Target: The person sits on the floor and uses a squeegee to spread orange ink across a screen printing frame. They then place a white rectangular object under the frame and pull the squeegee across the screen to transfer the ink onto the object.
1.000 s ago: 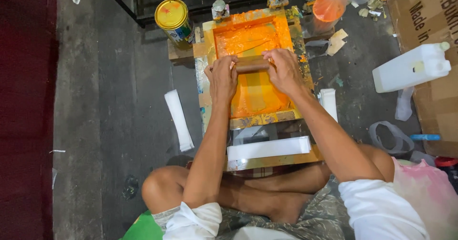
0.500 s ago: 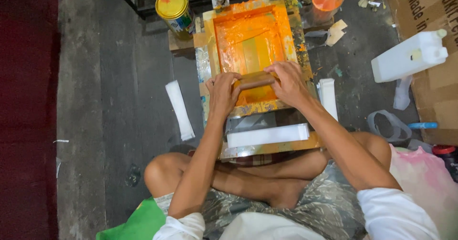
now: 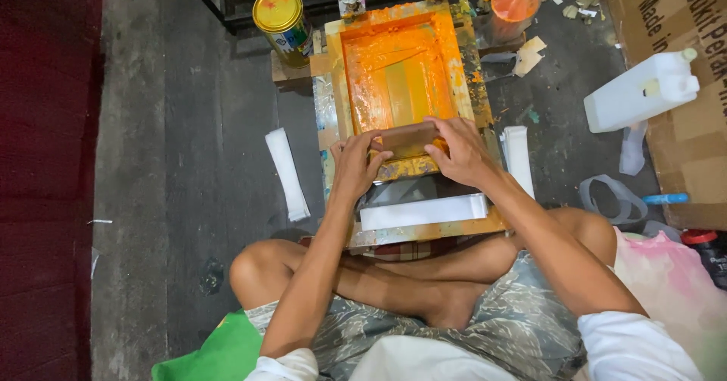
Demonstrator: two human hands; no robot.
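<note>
Beside yellow-lidded tin — both hands' grip on squeegee

Dark grey concrete floor beside a dark red strip

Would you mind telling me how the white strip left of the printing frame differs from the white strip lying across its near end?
The left strip lies on the bare floor, running lengthwise and slightly slanted; the near strip rests on the wooden frame, running crosswise. The left strip looks narrower, the near one broader. Both are plain white, flat and untouched by either hand.
</note>
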